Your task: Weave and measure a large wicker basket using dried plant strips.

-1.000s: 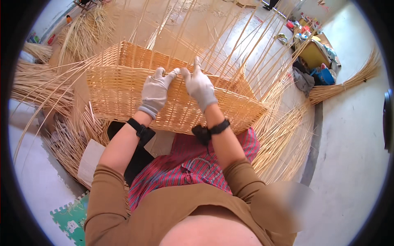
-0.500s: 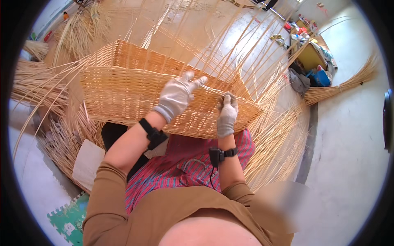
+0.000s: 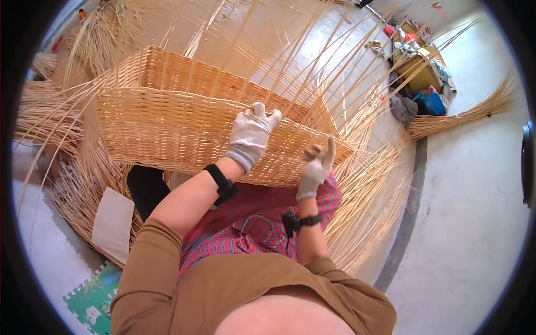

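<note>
A large unfinished wicker basket (image 3: 184, 125), woven of light tan canes, lies tilted across my lap, its long near wall facing me. Tall bare stakes rise from its edges. My left hand (image 3: 251, 133), in a whitish glove, grips the upper edge of the near wall right of its middle, fingers bent over the rim. Close to the right end of the same wall is my right hand (image 3: 317, 170), also gloved. Its index finger points up along the weave and the other fingers are loosely bent and apart, with nothing seen in them.
Bundles of loose canes (image 3: 50, 114) lie at the left, and more canes (image 3: 368, 195) spread over the floor at the right. A tied cane bundle (image 3: 463, 118) leans on the right wall beside a blue bucket (image 3: 431, 104). A green foam mat (image 3: 95, 296) sits at lower left.
The basket has shifted slightly left. My left hand has moved right and settled on the rim; my right hand has come off the rim, lower, with its index finger now extended.
</note>
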### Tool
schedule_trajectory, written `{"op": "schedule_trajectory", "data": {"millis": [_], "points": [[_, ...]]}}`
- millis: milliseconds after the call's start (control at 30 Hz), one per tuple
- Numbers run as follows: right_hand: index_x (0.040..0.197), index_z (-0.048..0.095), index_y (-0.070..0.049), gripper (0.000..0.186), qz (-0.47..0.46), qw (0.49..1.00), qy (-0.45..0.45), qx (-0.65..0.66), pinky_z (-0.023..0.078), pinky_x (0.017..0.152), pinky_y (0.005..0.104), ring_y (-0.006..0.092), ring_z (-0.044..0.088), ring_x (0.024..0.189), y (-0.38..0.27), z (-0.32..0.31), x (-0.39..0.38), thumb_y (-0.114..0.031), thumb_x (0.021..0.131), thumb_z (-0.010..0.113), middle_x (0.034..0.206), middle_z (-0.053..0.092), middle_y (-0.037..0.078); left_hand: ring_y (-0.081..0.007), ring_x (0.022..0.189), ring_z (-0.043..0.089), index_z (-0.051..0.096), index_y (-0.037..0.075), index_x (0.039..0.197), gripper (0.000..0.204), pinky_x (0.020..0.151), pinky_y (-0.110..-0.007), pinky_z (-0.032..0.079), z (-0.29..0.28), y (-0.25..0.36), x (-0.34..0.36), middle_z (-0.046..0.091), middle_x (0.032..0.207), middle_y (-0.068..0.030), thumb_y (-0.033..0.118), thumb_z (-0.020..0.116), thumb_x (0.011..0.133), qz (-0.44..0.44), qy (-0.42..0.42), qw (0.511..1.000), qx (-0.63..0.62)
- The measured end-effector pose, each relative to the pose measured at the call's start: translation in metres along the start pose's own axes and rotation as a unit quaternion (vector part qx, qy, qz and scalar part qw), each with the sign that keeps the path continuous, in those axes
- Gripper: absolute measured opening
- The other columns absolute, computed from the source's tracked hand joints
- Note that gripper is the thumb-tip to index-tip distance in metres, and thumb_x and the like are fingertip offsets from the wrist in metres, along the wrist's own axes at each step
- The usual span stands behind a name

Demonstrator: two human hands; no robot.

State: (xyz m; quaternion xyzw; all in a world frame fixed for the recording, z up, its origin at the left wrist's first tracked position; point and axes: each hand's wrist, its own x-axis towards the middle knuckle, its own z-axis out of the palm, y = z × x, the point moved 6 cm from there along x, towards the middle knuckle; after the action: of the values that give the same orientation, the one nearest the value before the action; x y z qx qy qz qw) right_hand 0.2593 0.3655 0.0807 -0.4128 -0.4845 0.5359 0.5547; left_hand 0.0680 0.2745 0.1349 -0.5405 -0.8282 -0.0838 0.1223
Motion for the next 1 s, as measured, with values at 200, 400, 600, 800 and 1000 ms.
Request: {"op": "schedule_trajectory", "data": {"millis": [200, 400, 600, 800, 1000], "points": [[0.155, 0.036, -0.021, 0.056, 0.016, 0.975, -0.17, -0.143, 0.049, 0.052, 0.0265, 0.0096, 0.058, 0.059, -0.009, 0.043, -0.015, -0.011, 0.102, 0.054, 0.083, 0.067, 0.005, -0.0307, 0.098, 0.063, 0.055, 0.026, 0.14, 0.056, 0.085, -0.042, 0.051, -0.009, -0.012, -0.019, 0.051, 0.13, -0.0141, 0.005, 0.06, 0.088, 0.025, 0.088, 0.987, -0.133], [0.156, 0.034, -0.026, 0.063, 0.041, 0.96, -0.229, -0.154, 0.048, 0.053, 0.0244, 0.0074, 0.057, 0.059, 0.009, 0.073, -0.018, -0.009, 0.1, 0.058, 0.079, 0.067, 0.004, -0.0338, 0.106, 0.065, 0.066, 0.015, 0.127, 0.042, 0.088, -0.041, 0.055, -0.026, -0.043, -0.072, 0.057, 0.134, -0.0167, 0.006, 0.069, 0.086, 0.026, 0.145, 0.927, -0.345], [0.127, 0.061, -0.011, 0.034, 0.101, 0.989, -0.026, 0.104, 0.044, 0.051, 0.0211, 0.0064, 0.059, 0.064, 0.045, -0.008, 0.0, -0.017, 0.095, 0.071, 0.084, 0.066, 0.001, -0.0311, 0.101, 0.069, 0.056, 0.017, 0.14, 0.049, 0.083, -0.041, 0.057, -0.025, 0.008, -0.046, 0.058, 0.137, -0.0155, 0.014, 0.064, 0.092, 0.131, 0.066, 0.935, -0.323], [0.128, 0.062, -0.009, 0.033, 0.007, 0.999, -0.025, 0.024, 0.048, 0.057, 0.0203, 0.0061, 0.06, 0.07, 0.002, -0.014, 0.072, -0.012, 0.096, 0.069, 0.097, 0.068, 0.001, -0.0302, 0.096, 0.07, 0.024, 0.019, 0.16, 0.08, 0.079, -0.04, 0.056, 0.03, 0.079, 0.002, 0.02, 0.162, -0.0278, 0.007, 0.06, 0.089, 0.105, -0.087, 0.987, -0.09], [0.145, 0.05, -0.009, 0.049, -0.292, 0.91, -0.174, -0.239, 0.049, 0.068, 0.0201, 0.0069, 0.06, 0.083, -0.046, 0.057, 0.117, -0.004, 0.098, 0.061, 0.117, 0.067, 0.003, -0.0294, 0.086, 0.068, 0.029, 0.019, 0.157, 0.078, 0.076, -0.04, 0.056, 0.038, 0.095, 0.013, 0.041, 0.144, -0.0273, 0.0, 0.056, 0.087, 0.061, -0.024, 0.996, -0.055]]}}
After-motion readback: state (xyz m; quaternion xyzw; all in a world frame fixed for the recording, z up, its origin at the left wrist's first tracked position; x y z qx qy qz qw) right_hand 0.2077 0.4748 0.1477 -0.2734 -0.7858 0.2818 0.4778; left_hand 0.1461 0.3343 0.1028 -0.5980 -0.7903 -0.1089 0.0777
